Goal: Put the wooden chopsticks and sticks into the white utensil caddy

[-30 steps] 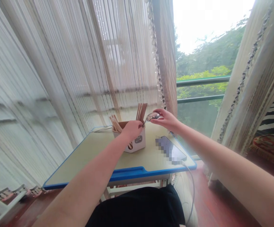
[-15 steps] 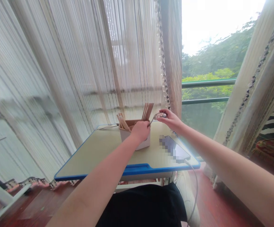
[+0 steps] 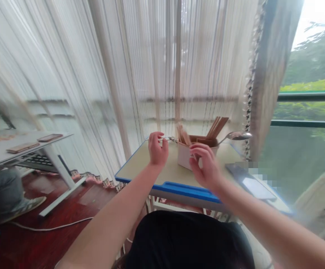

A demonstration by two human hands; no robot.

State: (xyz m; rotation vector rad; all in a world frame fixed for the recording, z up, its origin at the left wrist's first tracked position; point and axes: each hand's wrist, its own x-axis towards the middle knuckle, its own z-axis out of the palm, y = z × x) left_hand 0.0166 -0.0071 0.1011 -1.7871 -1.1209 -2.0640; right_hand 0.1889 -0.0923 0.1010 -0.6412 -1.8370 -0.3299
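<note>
A white holder with wooden chopsticks stands at the back of a small blue-edged table. A metal spoon leans out of the holder's right side, bowl up. My right hand hovers just in front of the holder, fingers loosely bent and apart, with nothing in it. To the left of the holder, my left hand is curled, its fingertips closed on the end of a metal utensil that lies at the table's back edge. The picture is blurred by motion.
A phone lies on the right of the table. String curtains hang close behind it, with a window railing at the right. At the left stand a white desk and another person's leg and shoe. A cable crosses the red floor.
The view swung left. My right hand let go of the spoon, which now rests in the holder, and drew back. My left hand left the holder and moved to the utensil behind.
</note>
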